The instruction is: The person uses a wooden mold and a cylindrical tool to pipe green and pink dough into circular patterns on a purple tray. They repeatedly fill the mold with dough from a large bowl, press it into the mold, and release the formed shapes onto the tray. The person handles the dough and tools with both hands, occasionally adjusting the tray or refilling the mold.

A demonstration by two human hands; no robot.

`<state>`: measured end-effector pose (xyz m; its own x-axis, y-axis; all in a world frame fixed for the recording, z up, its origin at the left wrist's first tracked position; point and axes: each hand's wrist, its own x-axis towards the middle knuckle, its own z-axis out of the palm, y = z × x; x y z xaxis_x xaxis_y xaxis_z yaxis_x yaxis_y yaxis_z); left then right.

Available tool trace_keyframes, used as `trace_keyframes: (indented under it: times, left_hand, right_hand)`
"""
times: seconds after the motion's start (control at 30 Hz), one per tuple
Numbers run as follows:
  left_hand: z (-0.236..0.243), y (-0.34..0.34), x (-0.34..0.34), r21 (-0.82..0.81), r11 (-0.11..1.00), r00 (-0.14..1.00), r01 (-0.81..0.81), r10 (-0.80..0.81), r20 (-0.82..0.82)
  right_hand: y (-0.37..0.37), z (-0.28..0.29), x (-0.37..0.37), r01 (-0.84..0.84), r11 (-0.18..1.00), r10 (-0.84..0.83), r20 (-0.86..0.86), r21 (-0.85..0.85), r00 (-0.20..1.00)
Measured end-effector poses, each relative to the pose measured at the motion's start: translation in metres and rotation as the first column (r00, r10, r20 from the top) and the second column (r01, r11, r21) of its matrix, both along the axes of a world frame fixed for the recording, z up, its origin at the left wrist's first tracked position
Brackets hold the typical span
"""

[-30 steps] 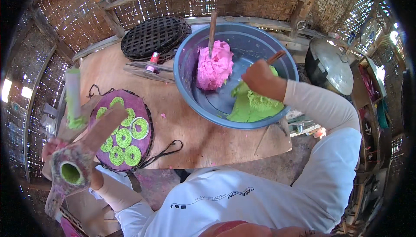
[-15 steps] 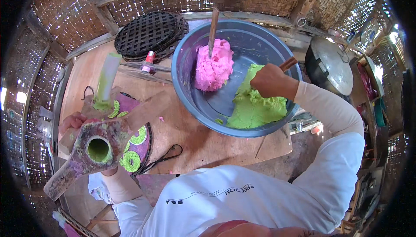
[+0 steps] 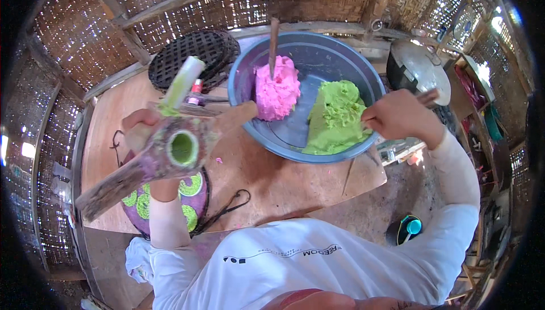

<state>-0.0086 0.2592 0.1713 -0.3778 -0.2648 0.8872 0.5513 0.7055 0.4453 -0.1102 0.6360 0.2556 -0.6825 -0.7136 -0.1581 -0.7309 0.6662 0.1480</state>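
My left hand [image 3: 139, 128] is closed round a wooden press [image 3: 116, 184] with two long arms and a round tube lined with green dough. A pale plunger [image 3: 187, 80] smeared with green rises behind it. At the right rim of a blue-grey basin [image 3: 346, 57], my right hand [image 3: 400, 116] grips a wooden stick [image 3: 428, 97]; its lower end is hidden by the hand. Green dough [image 3: 335, 120] lies in the basin beside my right hand, and a pink dough lump [image 3: 278, 94] with an upright wooden stick [image 3: 273, 46] sits to its left.
Below the press, a round purple tray [image 3: 162, 219] carries several lacy green rings [image 3: 191, 185]. Black woven trays [image 3: 196, 52] are stacked at the back. A red-and-white can [image 3: 197, 86] stands near them. A large lidded pot [image 3: 423, 72] is at the right.
My left hand has brought the press rightward toward the basin, uncovering more of the purple tray. My right hand has drawn back to the right from the green dough with the stick.
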Motion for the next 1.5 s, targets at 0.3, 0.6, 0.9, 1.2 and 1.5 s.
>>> trace_keyframes:
  times: [0.3, 0.6, 0.9, 1.2, 1.5]
  left_hand:
    - [0.024, 0.007, 0.015, -0.456, 0.867, 0.956, -0.199, 0.274, 0.103]
    - [0.039, -0.008, 0.025, -0.694, 0.656, 0.856, -0.297, 0.505, 0.111]
    - [0.037, -0.033, 0.031, -0.417, 0.808, 0.867, -0.416, 0.491, 0.086]
    - [0.025, -0.015, 0.013, -0.048, 0.962, 0.959, -0.269, 0.272, 0.075]
    - [0.007, -0.024, 0.003, 0.091, 0.973, 0.964, -0.213, 0.225, -0.141]
  right_hand:
    - [-0.086, 0.025, 0.076, -0.197, 0.787, 0.164, -0.110, -0.584, 0.980]
    - [-0.186, -0.012, 0.119, -0.444, 0.838, 0.184, -0.601, -0.319, 0.778]
    - [-0.170, -0.001, 0.129, -0.258, 0.503, 0.070, -0.259, -0.825, 0.963]
    - [-0.218, -0.087, 0.144, -0.203, 0.371, 0.126, -0.168, -0.906, 0.978]
    - [-0.166, -0.082, 0.129, -0.108, 0.389, -0.032, -0.130, -0.915, 0.991]
